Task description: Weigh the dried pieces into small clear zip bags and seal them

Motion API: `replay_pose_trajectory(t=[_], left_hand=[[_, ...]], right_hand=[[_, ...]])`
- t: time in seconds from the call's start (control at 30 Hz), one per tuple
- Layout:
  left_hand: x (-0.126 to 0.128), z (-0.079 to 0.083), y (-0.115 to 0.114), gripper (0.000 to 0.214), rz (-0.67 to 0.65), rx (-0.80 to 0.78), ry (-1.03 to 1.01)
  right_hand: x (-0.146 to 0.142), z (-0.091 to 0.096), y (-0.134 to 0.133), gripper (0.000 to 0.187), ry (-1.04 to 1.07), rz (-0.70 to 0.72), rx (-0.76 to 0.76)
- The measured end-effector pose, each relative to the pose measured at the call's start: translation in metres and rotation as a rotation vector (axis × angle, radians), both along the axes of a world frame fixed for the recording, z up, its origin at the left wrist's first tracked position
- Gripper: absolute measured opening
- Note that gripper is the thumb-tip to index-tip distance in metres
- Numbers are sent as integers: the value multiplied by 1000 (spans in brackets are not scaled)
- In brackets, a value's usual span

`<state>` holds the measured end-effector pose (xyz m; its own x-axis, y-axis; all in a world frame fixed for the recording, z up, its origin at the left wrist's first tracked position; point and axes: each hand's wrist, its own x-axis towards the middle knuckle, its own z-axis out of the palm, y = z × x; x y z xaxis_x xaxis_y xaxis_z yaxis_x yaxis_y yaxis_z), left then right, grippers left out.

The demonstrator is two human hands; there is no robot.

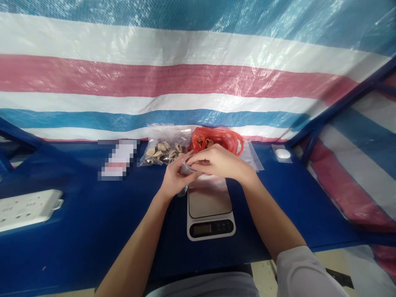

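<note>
Two hands on clear plastic bag

Nearest: white digital scale (211, 202) on blue table (130, 231). Over its far end, L hand (175, 178) grips the clear plastic bag (186, 166); R hand (216, 160), fingers bunched, is at it too, grip can't tell. Just beyond: zip bag (165, 148) w/ dried mushroom pcs, L of red plastic bag (227, 138). Farthest: striped tarp (173, 80).

White pwr strip (29, 209), L side of blue tbl (102, 231). Blurred paper (119, 159) farther back; sm. bag (279, 147) w/ white item (282, 154), back R. Striped tarp (173, 80) bhd.
</note>
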<state>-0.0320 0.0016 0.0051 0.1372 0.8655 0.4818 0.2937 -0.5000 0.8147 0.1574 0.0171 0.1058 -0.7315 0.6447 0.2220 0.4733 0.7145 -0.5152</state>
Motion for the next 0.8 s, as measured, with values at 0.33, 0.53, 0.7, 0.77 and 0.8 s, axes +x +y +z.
replay_pose_trajectory(t=[0.33, 0.53, 0.7, 0.77, 0.8], left_hand=[[4, 0, -3, 53, 9, 67, 34], [7, 2, -10, 61, 29, 84, 69], [6, 1, -13, 64, -24, 156, 196], [6, 0, -15, 65, -64, 176, 244], [7, -1, -16, 65, -81, 179, 265]], right_hand=[[0, -1, -6, 19, -38, -36, 7], [10, -6, -10, 18, 129, -103, -34], [35, -21, -22, 18, 410, -171, -185], [46, -32, -27, 19, 527, -190, -282], [50, -37, -30, 19, 570, -200, -321]])
